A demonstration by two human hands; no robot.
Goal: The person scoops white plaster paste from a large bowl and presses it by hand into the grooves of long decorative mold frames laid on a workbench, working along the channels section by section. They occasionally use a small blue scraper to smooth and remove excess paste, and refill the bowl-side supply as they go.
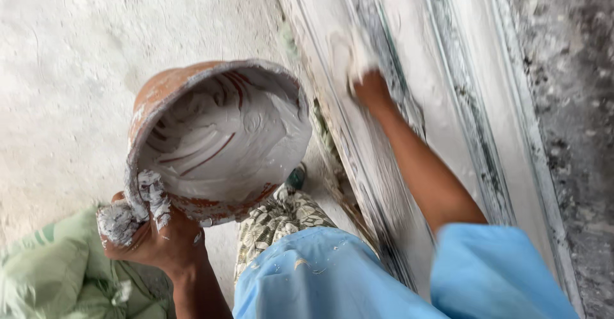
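Putty bowl gripped left, right hand on frame moulding

Left hand [157, 239] nearest, fingers clamped on rim of red-brown bowl [217, 137]; plaster-caked fingertips [150, 194] hooked over the edge. Bowl tilted, mouth up, lined with white putty [236, 140], sits just above the grip. Green sack [57, 274] left of that hand. Farther out, right hand [364, 76] pressed against white ribbed frame moulding [448, 101]; blurred, can't tell if fingers closed or what they hold

Dusty pale concrete floor [64, 70], crumpled green sack [45, 274] lying at lower left
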